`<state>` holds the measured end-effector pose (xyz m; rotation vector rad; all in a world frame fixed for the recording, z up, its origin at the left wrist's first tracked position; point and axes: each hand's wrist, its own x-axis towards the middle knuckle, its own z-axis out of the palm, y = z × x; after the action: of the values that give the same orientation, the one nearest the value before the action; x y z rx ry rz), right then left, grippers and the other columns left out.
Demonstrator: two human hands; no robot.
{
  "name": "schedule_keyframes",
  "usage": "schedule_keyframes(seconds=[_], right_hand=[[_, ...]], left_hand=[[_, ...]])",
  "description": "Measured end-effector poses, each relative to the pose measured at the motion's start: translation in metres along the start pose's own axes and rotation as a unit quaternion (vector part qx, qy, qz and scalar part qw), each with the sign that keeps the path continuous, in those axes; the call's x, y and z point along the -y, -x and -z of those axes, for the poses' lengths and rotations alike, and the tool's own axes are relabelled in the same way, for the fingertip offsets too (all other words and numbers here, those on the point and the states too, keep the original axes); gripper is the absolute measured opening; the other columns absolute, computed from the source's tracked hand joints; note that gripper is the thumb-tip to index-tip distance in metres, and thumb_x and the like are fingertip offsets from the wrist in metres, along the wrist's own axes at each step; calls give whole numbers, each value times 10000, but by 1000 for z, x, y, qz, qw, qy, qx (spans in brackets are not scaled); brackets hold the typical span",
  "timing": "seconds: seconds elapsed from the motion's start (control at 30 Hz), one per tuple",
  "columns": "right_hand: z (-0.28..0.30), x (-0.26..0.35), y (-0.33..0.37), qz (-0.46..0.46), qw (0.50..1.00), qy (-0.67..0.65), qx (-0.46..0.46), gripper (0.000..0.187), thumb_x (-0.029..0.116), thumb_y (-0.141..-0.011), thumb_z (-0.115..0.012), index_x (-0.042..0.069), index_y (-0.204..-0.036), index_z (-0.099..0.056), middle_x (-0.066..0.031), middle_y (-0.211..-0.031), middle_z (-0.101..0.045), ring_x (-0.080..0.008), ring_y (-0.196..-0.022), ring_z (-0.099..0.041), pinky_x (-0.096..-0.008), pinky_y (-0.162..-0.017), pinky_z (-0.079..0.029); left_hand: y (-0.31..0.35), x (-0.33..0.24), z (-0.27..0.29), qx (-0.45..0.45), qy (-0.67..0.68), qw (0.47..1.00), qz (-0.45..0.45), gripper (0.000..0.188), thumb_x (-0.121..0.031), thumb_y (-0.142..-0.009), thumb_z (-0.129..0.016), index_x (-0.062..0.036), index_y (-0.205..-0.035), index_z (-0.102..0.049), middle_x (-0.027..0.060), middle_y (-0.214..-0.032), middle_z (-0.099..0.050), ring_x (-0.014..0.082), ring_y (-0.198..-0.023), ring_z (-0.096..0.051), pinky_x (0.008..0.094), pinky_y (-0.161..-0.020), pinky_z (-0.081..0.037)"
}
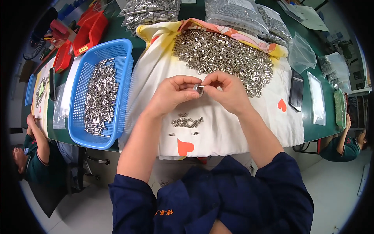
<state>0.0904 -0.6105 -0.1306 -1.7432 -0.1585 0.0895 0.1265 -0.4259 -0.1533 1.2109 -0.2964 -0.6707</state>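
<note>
Over the white cloth (148, 132), my left hand (173, 93) pinches a round, ring-like grey metal piece (197, 89) between thumb and fingers. My right hand (228, 91) meets it from the other side, its thumb and forefinger closed on a small metal cylinder (201, 86) held against the round piece; the fingers partly hide both. Just beyond my hands spreads a large heap of short shiny metal cylinders (226, 54). A small group of the same cylinders (187, 121) lies on the cloth below my hands, with two single ones nearer me.
A blue plastic basket (74, 121) with many metal cylinders stands left. Bags of metal parts (233, 15) line the back, red bins (91, 33) the far left. A phone (296, 90) and a clear plastic bag (316, 97) lie right. Co-workers sit at both sides.
</note>
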Motion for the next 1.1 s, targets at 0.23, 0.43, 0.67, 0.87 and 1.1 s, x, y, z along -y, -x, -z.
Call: schedule_keyframes(seconds=[0.23, 0.43, 0.67, 0.87, 1.1], right_hand=[[-3, 10, 6, 0, 995, 96, -17, 64, 36, -724, -604, 26, -787, -597, 20, -721, -578, -58, -662, -492, -208, -622, -415], [-5, 8, 6, -1, 997, 71, -19, 82, 57, -733, -605, 19, -806, -601, 14, -727, -582, -59, -660, -493, -205, -613, -413], [-6, 7, 7, 15, 995, 95, -17, 76, 53, -738, -605, 17, -804, -603, 8, -734, -586, -62, -661, -499, -208, -616, -413], [-5, 7, 5, -15, 993, 119, -1, 74, 55, -729, -622, 22, -791, -599, 14, -722, -578, -57, -644, -489, -209, -600, -411], [6, 0, -1, -108, 987, 54, 102, 107, 49, -709, -669, 55, -781, -589, 39, -701, -557, -31, -628, -479, -174, -577, -399]], left_hand=[[0, 0, 1, -15, -17, 1000, -1, 349, -16, -736, -657, 33, -1065, -551, 66, -922, -620, 97, -827, -585, 212, -751, -465], [1, -2, 1, -18, -22, 1000, -4, 343, -20, -735, -658, 34, -1060, -560, 71, -909, -625, 99, -818, -586, 215, -749, -466], [1, -2, 0, -22, -29, 999, -2, 342, -18, -735, -659, 37, -1058, -562, 74, -914, -627, 100, -821, -588, 215, -749, -467], [2, -4, -2, -16, -70, 997, 9, 334, -21, -723, -670, 38, -1038, -576, 69, -894, -630, 92, -803, -589, 208, -733, -468], [8, -9, 6, 34, -116, 990, 70, 307, 0, -700, -682, 16, -997, -605, 42, -848, -630, 74, -736, -586, 192, -685, -468]])
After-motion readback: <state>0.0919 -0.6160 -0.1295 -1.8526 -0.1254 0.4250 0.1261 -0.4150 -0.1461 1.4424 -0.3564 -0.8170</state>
